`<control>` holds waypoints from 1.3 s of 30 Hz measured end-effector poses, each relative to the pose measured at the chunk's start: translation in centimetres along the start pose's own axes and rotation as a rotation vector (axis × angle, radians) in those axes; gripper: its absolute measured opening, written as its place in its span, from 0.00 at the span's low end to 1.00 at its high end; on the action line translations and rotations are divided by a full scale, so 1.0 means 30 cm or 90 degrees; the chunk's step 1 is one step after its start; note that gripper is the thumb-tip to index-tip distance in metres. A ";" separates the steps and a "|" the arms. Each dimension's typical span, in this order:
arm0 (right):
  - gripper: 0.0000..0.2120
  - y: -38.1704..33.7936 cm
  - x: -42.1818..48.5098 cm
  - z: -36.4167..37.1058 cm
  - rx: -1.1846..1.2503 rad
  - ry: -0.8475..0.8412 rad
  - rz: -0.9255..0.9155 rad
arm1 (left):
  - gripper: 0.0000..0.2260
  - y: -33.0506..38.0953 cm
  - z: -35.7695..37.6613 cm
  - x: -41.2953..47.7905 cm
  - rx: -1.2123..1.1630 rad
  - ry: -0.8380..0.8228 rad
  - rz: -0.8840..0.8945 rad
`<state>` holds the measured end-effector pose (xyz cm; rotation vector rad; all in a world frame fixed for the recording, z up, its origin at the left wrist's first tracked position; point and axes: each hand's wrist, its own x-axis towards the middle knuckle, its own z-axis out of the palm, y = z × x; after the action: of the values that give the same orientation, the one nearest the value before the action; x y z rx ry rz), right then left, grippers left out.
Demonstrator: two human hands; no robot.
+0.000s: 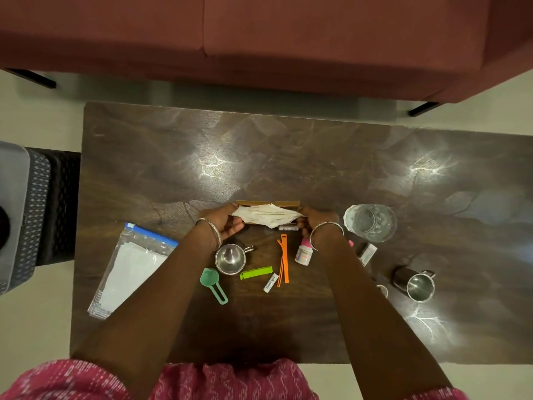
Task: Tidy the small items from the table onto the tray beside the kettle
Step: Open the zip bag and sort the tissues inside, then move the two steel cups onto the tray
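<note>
My left hand (223, 223) and my right hand (315, 220) each grip one end of a stack of white paper packets (266, 215), which lies over a brown cardboard holder (268, 203) at the table's middle. Nearer me lie a small steel cup (230, 258), a teal scoop (213, 283), a green clip (256, 272), an orange clip (283, 259), a white sachet (270, 282) and a small white bottle with a pink cap (303, 253). A grey tray (13, 197) shows at the left edge, with a dark round object partly cut off on it.
A zip bag with white sheets (131, 267) lies at the table's left. A glass tumbler (370, 222), a steel mug (415, 284) and a small packet (367, 253) sit to the right. A red sofa (259, 39) runs along the far side of the dark wooden table (202, 157).
</note>
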<state>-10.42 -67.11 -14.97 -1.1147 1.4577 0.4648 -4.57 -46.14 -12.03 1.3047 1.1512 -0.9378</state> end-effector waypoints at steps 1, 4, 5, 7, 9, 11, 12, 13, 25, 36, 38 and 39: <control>0.13 0.004 0.002 -0.009 0.000 0.000 0.001 | 0.08 -0.005 0.003 -0.001 0.001 -0.001 -0.002; 0.11 0.008 0.009 -0.034 -0.015 -0.004 0.013 | 0.07 -0.015 0.012 -0.003 0.005 -0.007 -0.004; 0.10 0.009 0.011 -0.041 -0.020 -0.007 0.019 | 0.06 -0.017 0.016 -0.003 0.007 -0.008 -0.001; 0.09 0.009 0.015 -0.052 -0.022 -0.006 0.020 | 0.05 -0.020 0.023 -0.004 0.007 -0.003 0.010; 0.09 0.007 0.012 -0.059 -0.018 -0.006 0.015 | 0.06 -0.027 0.026 -0.007 0.003 0.005 0.020; 0.10 0.003 -0.001 -0.063 -0.008 -0.005 0.012 | 0.09 -0.034 0.026 -0.013 0.001 0.007 0.033; 0.10 0.000 -0.006 -0.066 -0.003 0.000 0.011 | 0.10 -0.038 0.025 -0.017 0.004 0.013 0.044; 0.11 0.001 -0.014 -0.069 0.001 0.007 0.008 | 0.12 -0.042 0.023 -0.021 0.011 0.024 0.057; 0.08 0.108 -0.176 -0.137 0.002 0.076 -0.095 | 0.06 -0.134 -0.121 -0.147 0.221 0.227 0.396; 0.08 0.445 -0.298 -0.177 -0.163 0.096 -0.277 | 0.08 -0.365 -0.221 -0.332 0.479 0.243 0.630; 0.09 0.489 -0.319 -0.171 -0.208 0.103 -0.293 | 0.14 -0.384 -0.217 -0.323 0.546 0.207 0.650; 0.08 0.501 -0.341 -0.166 -0.211 0.098 -0.298 | 0.19 -0.390 -0.213 -0.310 0.591 0.186 0.652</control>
<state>-27.01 -60.43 -9.03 -1.7369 1.2173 0.2963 -18.57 -41.64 -5.05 2.4786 0.0411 -0.4663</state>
